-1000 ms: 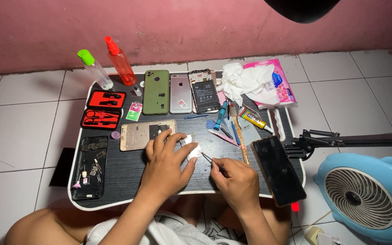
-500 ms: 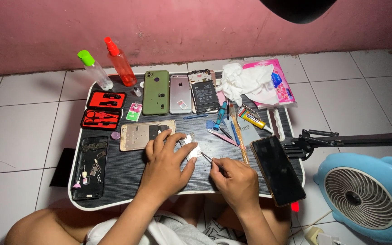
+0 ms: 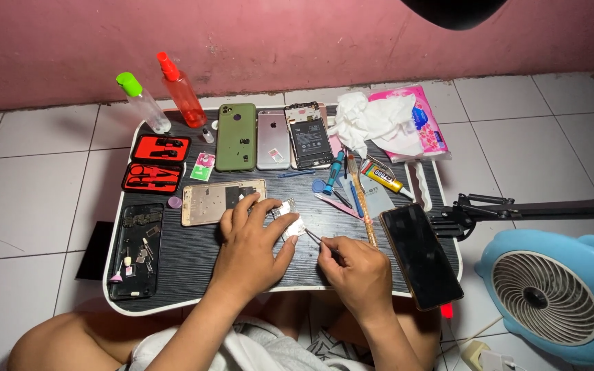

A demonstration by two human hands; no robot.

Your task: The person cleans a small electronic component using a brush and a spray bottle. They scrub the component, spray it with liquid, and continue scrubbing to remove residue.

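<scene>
A low black lap table (image 3: 194, 264) on white floor tiles (image 3: 29, 206) is covered with phones (image 3: 236, 137), tool kits (image 3: 154, 163), spray bottles (image 3: 181, 89) and tissues (image 3: 372, 120).

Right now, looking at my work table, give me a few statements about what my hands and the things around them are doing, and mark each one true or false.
1. The left hand presses a small silver part to the table. True.
2. The right hand holds a thin tool pointed at that part. True.
3. The dark phone lies left of both hands. False: it lies to their right.
4. The green phone is in the left hand. False: it lies at the table's far side.
5. The blue fan stands on the table. False: it is on the floor.
</scene>
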